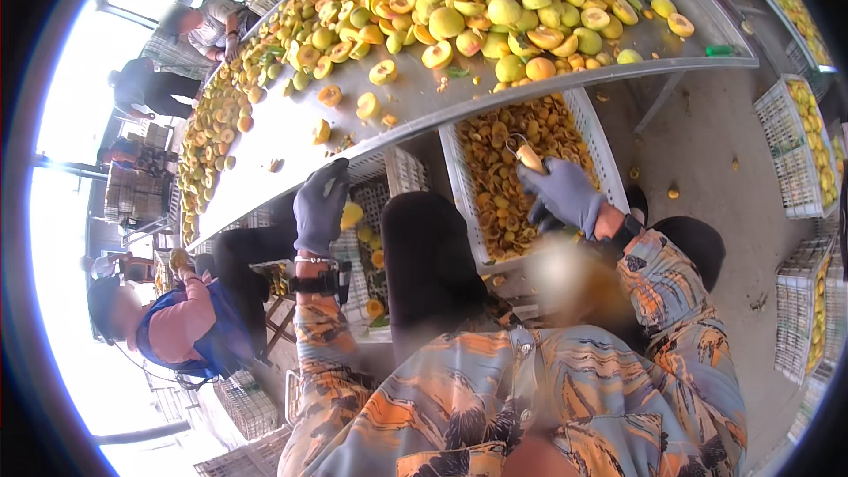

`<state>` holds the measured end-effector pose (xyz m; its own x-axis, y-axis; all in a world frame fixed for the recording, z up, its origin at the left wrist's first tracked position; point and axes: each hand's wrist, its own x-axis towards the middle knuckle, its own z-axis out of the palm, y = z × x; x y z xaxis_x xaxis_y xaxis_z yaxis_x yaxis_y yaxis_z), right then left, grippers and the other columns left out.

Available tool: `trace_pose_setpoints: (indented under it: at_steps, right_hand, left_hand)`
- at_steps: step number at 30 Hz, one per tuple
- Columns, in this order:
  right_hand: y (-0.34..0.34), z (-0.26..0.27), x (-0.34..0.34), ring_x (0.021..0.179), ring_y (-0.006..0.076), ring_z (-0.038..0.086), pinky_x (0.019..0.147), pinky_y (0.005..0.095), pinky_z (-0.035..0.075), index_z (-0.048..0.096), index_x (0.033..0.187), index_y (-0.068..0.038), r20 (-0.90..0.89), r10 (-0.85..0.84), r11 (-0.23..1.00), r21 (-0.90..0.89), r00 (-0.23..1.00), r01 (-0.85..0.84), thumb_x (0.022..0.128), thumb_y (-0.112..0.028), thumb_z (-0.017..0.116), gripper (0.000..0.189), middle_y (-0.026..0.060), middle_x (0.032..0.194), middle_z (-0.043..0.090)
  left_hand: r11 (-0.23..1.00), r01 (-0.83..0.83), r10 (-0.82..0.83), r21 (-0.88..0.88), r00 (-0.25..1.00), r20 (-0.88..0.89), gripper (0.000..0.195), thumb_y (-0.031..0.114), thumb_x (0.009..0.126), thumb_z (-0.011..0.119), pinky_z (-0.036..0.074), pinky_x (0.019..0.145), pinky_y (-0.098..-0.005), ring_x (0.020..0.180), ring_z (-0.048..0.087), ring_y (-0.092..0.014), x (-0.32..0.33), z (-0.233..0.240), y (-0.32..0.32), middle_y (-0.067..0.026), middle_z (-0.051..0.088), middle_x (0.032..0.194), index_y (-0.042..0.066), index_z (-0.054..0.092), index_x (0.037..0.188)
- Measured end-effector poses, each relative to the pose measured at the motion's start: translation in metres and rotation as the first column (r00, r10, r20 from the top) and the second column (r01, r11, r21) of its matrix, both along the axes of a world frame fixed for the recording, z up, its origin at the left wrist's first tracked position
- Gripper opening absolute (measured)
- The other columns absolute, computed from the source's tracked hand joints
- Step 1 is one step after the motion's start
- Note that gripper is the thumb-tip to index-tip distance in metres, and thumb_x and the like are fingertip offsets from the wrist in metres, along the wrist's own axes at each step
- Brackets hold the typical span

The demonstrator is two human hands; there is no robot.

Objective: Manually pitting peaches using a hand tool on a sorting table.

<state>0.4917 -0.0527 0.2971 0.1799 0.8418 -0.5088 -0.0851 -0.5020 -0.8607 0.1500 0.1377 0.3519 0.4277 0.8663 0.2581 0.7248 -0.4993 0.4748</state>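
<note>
My right hand (pixel 563 192), in a grey glove, holds a wooden-handled tool (pixel 530 158) with a looped metal end. It is above a white plastic crate (pixel 606 152) filled with small brownish-orange fruit pieces (pixel 507 212). My left hand (pixel 322 205), gloved too, is by the near edge of the metal table (pixel 424 96), its fingers bent. A yellow fruit piece (pixel 352 215) shows just right of it, over a lower crate; whether the hand touches it I cannot tell. Whole and halved yellow-green peach-like fruits (pixel 447 23) lie heaped on the table, several halves nearer its edge.
A co-worker in a pink top and blue vest (pixel 179 331) sits at the left. Other people stand or lean further along the table. Crates of yellow fruit (pixel 788 146) line the right side. A green object (pixel 720 50) lies at the table's right corner. My knees flank the crate.
</note>
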Motion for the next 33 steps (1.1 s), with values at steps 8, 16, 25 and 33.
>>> trace_pose_setpoints:
  at_steps: [8,16,25,33]
  right_hand:
    - [0.007,0.0,0.007,0.052,0.0205,0.068,0.041,0.0311,0.053,0.059,0.1,0.003,-0.011,-0.215,0.968,0.129,0.977,0.214,0.097,-0.037,0.062,0.04,0.0115,0.072,0.066]
    - [0.01,0.014,0.02,0.049,0.0204,0.067,0.042,0.0312,0.053,0.059,0.1,0.005,-0.091,-0.304,0.942,0.12,0.948,0.313,0.096,-0.037,0.063,0.042,0.0129,0.063,0.066]
    - [0.009,0.012,0.023,0.052,0.02,0.069,0.043,0.0305,0.054,0.059,0.099,0.005,-0.147,-0.294,0.94,0.134,0.944,0.313,0.096,-0.039,0.062,0.043,0.0128,0.069,0.068]
    - [0.01,0.015,0.02,0.055,0.0205,0.07,0.042,0.0308,0.054,0.061,0.097,0.004,-0.104,-0.308,0.944,0.093,0.946,0.318,0.095,-0.042,0.062,0.046,0.0122,0.07,0.068]
  left_hand:
    - [0.884,0.384,-0.415,-0.268,0.907,-0.07,0.033,0.029,0.089,0.065,0.053,0.088,-0.0382,0.099,0.068,-0.033,0.233,-0.006,0.053,-0.0173,0.071,0.108,0.008,0.068,0.115]
    - [0.825,0.52,-0.564,-0.222,0.739,-0.369,0.059,0.041,0.078,0.076,0.054,0.086,-0.0404,0.098,0.068,-0.035,0.329,-0.047,0.092,-0.0197,0.071,0.103,0.003,0.062,0.121]
    - [0.83,0.452,-0.543,-0.326,0.787,-0.293,0.058,0.035,0.073,0.077,0.054,0.088,-0.0397,0.105,0.067,-0.032,0.311,-0.048,0.106,-0.0147,0.071,0.111,0.005,0.064,0.122]
    - [0.9,0.31,-0.425,-0.307,0.778,-0.463,0.078,0.048,0.063,0.084,0.053,0.091,-0.0395,0.105,0.068,-0.036,0.339,-0.036,0.081,-0.0223,0.071,0.109,0.0,0.064,0.121]
